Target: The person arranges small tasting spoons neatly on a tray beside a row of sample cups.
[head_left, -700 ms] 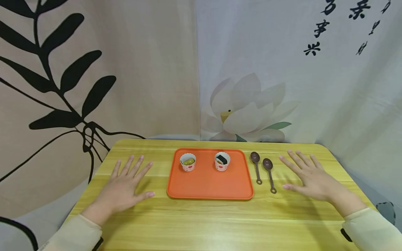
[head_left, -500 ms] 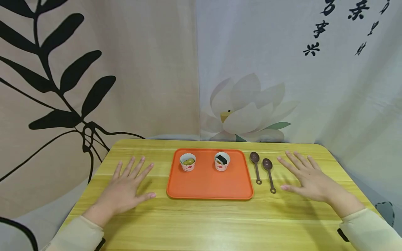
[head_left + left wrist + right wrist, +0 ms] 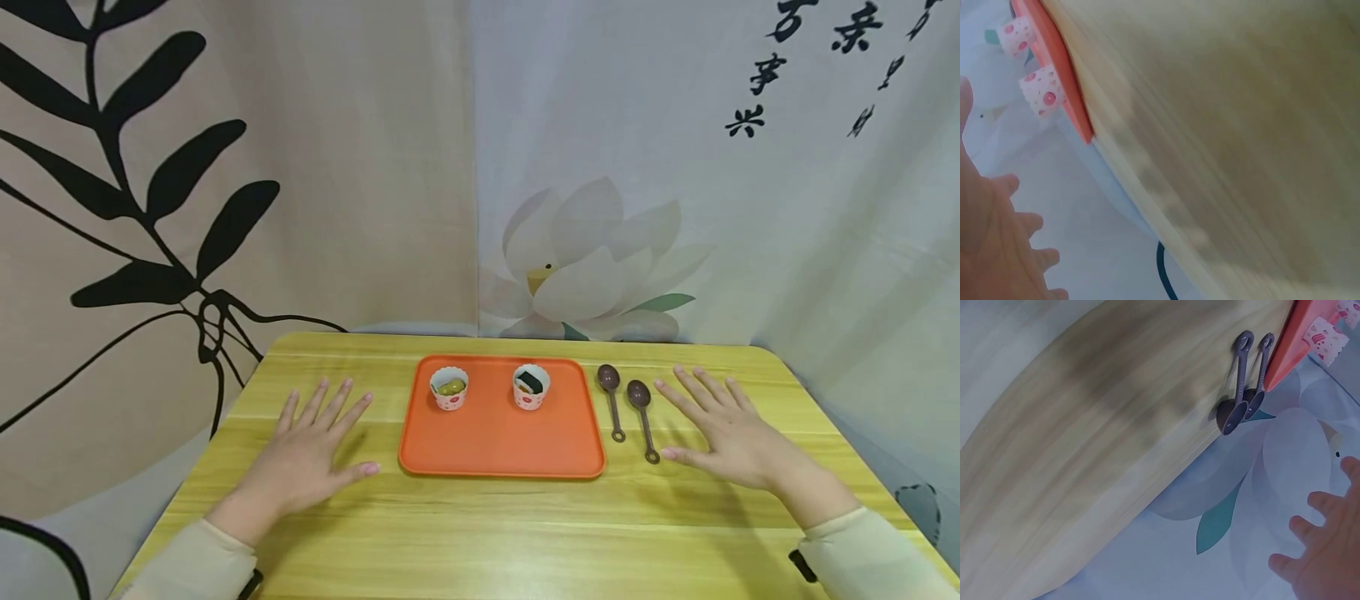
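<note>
My left hand hovers over the table left of an orange tray, its fingers spread and holding nothing. On the tray stand two small paper cups with a red pattern. The left cup contains something yellow-green; in the right cup lies a black and white piece. Two brown spoons, one nearer the tray and the other beside it, lie on the table to the tray's right. Close to the spoons, my right hand is spread above the wood, also without anything in it.
The yellow wooden table has rounded far corners. Behind it hangs a pale curtain printed with black leaves, a lotus flower and characters. A dark cable curves at the lower left.
Both hands have drifted slightly inward, the left one to the right and the right one to the left, nearer the spoons. The tray, cups and spoons stay in place.
</note>
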Available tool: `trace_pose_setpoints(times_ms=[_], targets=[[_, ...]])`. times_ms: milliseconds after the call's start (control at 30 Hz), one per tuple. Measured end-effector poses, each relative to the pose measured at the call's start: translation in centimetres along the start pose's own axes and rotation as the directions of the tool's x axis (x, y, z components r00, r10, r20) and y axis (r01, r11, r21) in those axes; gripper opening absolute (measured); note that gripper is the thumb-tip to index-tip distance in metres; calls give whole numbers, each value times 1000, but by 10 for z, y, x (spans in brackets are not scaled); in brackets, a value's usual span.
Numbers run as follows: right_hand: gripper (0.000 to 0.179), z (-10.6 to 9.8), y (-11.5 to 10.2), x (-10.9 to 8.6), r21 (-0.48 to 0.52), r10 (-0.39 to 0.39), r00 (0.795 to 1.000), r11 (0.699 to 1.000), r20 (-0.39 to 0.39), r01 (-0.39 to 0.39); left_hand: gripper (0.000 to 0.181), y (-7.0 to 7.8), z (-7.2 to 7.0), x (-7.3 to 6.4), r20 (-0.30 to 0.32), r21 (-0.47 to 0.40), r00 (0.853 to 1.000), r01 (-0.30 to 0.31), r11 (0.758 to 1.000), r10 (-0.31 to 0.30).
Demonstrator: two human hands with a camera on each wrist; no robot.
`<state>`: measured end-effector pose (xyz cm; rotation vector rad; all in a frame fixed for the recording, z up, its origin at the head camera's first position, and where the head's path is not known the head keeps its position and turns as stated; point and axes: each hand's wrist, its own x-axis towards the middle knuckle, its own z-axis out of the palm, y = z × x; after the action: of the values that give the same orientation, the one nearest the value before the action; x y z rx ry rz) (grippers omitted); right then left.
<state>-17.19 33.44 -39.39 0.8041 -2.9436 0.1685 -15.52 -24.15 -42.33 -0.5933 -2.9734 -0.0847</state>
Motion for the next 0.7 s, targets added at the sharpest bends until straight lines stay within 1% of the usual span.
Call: trace_pose_setpoints(times_ms=[200,333,500,700], targets=[[87,4,-5,2,14,-4,1000,1000,-8,4,90,3,4,-1,14,-20,1000,17,1000,-17],[87,7,-9,3,24,5,1000,1000,-3,-5,90,5,4,0,18,-31,999,28,999,-27],[86,8,-13,4,48,18,1000,999,6,-18,89,8,4,1,24,-48,999,27,998,-26],[85,13,-17,5,73,18,1000,997,5,-18,88,11,9,3,32,-52,999,31,998,-29]])
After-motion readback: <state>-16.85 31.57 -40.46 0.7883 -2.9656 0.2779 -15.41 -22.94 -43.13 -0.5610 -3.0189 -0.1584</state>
